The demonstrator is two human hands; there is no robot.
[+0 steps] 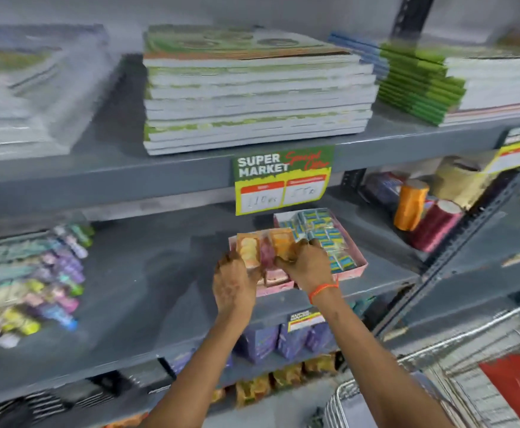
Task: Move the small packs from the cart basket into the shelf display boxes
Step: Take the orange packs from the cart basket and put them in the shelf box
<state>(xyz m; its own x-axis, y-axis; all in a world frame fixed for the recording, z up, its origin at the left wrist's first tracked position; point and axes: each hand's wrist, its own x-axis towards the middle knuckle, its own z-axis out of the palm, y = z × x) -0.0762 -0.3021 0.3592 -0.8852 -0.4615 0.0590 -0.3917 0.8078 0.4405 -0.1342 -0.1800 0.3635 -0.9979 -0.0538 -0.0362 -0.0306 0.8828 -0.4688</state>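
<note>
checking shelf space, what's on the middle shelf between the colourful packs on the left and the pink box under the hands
In the head view that stretch of grey shelf between the colourful packs and the pink display box is bare.

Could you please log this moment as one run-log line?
stage: placing | left hand: orange pack | right hand: orange pack | target: pink display box, middle shelf

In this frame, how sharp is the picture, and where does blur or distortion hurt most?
Head view: the sign reads clearly; the left hand, right hand and packs are soft but readable; the left edge smears heavily; wide-angle bending tilts the shelf; lighting is even, without harsh glare.
</note>
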